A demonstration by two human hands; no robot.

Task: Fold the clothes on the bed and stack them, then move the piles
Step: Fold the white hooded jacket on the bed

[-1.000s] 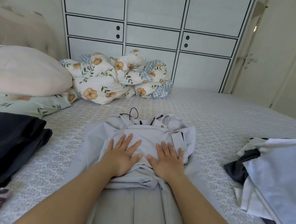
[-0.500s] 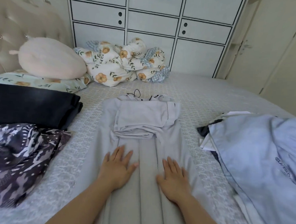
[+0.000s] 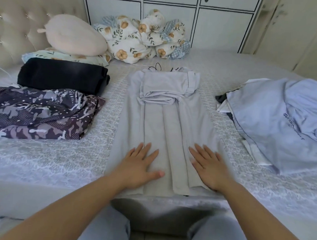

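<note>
folding step: left hand (image 3: 139,165) and right hand (image 3: 207,166), fingers flat, press the grey garment (image 3: 164,124) hem at 6 o'clock; next, likely fold toward 12 o'clock.

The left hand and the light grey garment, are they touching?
Touching. The head view shows the left hand lying flat, fingers straight, on the light grey garment.

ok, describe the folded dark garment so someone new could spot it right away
Start at the tufted headboard on the left of the bed. Just below the floral pillow lies the black folded garment. It is plain and neatly squared, unlike the crumpled camouflage-print garment beside it.
</note>
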